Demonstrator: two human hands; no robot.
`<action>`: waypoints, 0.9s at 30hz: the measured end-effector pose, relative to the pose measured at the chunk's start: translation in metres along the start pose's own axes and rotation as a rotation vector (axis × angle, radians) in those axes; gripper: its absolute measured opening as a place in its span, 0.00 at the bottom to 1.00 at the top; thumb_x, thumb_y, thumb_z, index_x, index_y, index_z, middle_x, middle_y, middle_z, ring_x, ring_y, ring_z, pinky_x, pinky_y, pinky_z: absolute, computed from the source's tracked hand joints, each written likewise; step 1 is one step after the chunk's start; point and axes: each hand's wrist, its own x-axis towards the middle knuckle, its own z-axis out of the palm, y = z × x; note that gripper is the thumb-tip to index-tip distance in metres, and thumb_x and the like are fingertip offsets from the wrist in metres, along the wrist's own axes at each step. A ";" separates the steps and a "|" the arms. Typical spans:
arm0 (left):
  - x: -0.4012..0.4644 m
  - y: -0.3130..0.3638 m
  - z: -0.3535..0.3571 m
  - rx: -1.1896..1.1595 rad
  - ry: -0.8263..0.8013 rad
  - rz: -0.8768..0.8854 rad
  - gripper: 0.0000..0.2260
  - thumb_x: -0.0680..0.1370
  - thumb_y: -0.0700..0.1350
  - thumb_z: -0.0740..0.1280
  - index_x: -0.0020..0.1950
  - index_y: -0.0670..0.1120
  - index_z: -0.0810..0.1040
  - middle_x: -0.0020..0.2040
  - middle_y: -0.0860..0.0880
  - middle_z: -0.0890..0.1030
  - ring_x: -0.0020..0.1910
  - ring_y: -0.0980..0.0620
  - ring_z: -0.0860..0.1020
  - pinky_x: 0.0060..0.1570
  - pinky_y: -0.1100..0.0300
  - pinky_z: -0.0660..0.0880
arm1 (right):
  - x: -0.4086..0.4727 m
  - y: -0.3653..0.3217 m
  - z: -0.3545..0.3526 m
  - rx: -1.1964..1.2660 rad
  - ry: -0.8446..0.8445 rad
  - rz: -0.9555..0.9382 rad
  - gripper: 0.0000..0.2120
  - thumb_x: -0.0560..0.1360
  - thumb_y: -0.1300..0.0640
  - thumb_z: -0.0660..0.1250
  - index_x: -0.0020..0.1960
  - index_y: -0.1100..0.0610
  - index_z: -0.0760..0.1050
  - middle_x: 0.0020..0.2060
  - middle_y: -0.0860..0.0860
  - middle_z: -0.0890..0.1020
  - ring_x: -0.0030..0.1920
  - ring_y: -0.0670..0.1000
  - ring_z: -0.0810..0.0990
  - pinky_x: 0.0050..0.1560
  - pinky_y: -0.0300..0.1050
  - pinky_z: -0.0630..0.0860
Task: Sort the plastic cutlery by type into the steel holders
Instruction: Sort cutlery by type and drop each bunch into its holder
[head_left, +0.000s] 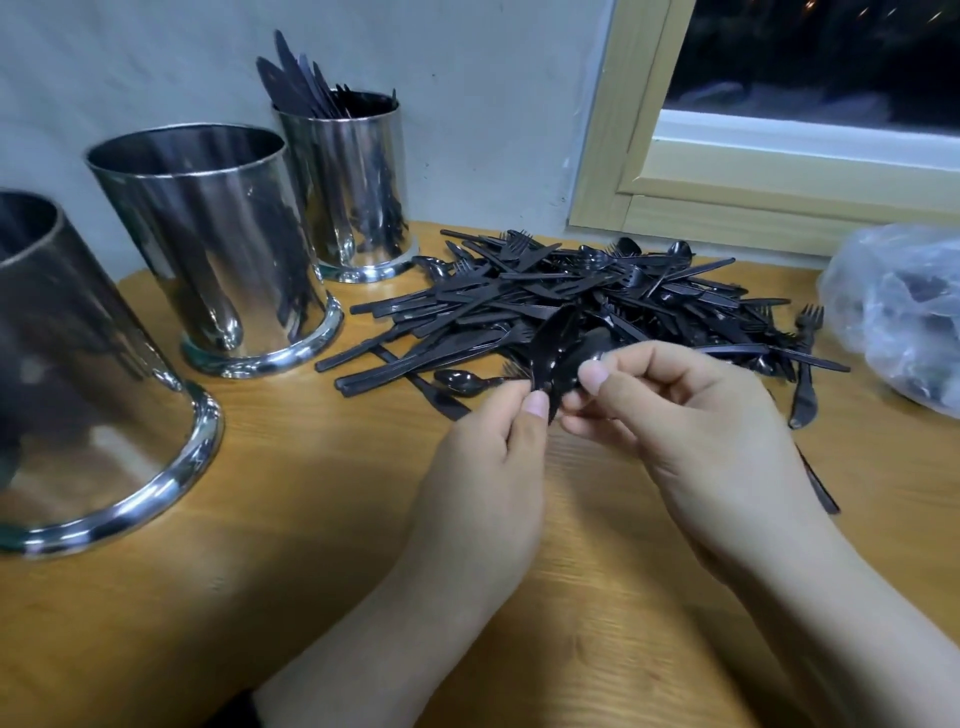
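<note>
Black plastic cutlery (587, 306) sits in a mixed heap of forks, knives and spoons on the wooden table (322, 519), below the window frame (623, 171), with three steel holders left of it: the far holder (348, 187) packed with knives, the middle holder (208, 239) and the near holder (78, 384) showing no contents that we can see. We have both hands just in front of the heap, the left hand (488, 467) pinching one black spoon (553, 348) between thumb and forefinger, the right hand (691, 415) curled around a second spoon (592, 345) touching the first. A crumpled clear plastic bag (898, 312) lies at the table's right edge.
</note>
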 end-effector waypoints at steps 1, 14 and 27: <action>0.000 0.000 -0.003 0.012 -0.007 -0.014 0.15 0.84 0.56 0.57 0.43 0.52 0.75 0.31 0.54 0.73 0.28 0.56 0.69 0.32 0.55 0.67 | -0.001 0.000 0.001 -0.009 -0.006 -0.008 0.07 0.77 0.61 0.70 0.42 0.61 0.83 0.36 0.58 0.86 0.39 0.53 0.86 0.45 0.45 0.84; 0.021 -0.022 -0.078 -0.431 0.364 -0.222 0.11 0.84 0.51 0.64 0.49 0.49 0.84 0.31 0.52 0.69 0.27 0.55 0.64 0.24 0.62 0.60 | 0.054 0.046 0.054 -1.216 -0.270 -0.340 0.14 0.79 0.61 0.62 0.60 0.50 0.79 0.56 0.45 0.77 0.53 0.55 0.80 0.53 0.53 0.78; 0.024 -0.027 -0.075 -0.447 0.341 -0.187 0.14 0.87 0.48 0.57 0.53 0.50 0.82 0.32 0.50 0.71 0.26 0.53 0.66 0.24 0.57 0.63 | 0.049 0.038 0.051 -0.927 -0.123 -0.329 0.03 0.76 0.56 0.71 0.49 0.49 0.81 0.44 0.42 0.79 0.46 0.42 0.77 0.47 0.35 0.71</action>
